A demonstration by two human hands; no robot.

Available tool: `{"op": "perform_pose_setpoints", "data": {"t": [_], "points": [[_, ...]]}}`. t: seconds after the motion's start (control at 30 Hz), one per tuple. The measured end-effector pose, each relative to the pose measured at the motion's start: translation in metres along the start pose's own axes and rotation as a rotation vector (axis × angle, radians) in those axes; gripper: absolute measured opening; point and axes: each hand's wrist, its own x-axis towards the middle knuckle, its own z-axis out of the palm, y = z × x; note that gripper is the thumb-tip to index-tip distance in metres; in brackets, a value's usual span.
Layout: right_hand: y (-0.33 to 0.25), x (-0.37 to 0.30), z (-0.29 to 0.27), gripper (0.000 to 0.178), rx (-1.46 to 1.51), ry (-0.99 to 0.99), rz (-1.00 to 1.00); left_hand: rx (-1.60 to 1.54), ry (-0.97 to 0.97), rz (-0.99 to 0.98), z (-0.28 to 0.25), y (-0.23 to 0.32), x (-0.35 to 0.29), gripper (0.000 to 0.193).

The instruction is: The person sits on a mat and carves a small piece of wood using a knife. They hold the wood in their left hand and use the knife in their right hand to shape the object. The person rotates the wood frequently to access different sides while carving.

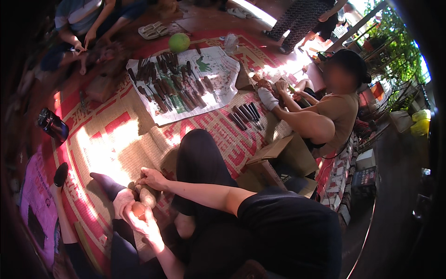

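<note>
Low in front of me, my left hand (141,221) is closed around a rounded orange-brown piece (138,209) that looks like wood. A paler, tan rounded form (147,197) lies just beyond it, between my two hands; whether the two are one object I cannot make out. My right hand (153,179) is closed at the far end of that tan form, its fingers curled. What it grips, if anything, is hidden. Both hands are close to my feet, above the red and tan woven mat (116,135).
Several dark-handled carving tools (174,83) lie on a white sheet (223,69), with more tools (246,116) to its right. An open cardboard box (283,160) stands by my right knee. A dark tumbler (53,125), a green round fruit (179,43) and seated people (325,107) surround the mat.
</note>
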Motion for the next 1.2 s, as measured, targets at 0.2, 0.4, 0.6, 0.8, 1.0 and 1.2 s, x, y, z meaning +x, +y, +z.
{"op": "perform_pose_setpoints", "data": {"t": [0.2,0.4,0.6,0.8,1.0,1.2], "points": [[0.050,0.035,0.017,0.027,-0.198,0.187,-0.104,0.005,-0.052,0.065,0.010,0.014,0.003,0.039],[0.012,0.018,-0.004,0.028,-0.097,0.138,-0.016,0.016,-0.030,0.028,0.008,0.011,0.000,0.036],[-0.006,0.004,-0.003,0.031,-0.261,0.100,-0.031,0.017,-0.032,0.024,0.006,0.014,0.001,0.040],[0.001,0.020,-0.019,0.029,-0.140,0.215,0.096,0.023,-0.107,0.046,0.015,0.022,-0.005,0.044],[0.003,0.003,-0.012,0.025,0.058,0.083,0.004,0.002,-0.079,0.028,0.011,0.020,0.007,0.044],[0.012,0.028,-0.022,0.026,-0.204,0.166,0.082,0.033,-0.113,0.047,0.014,0.028,0.001,0.046]]}}
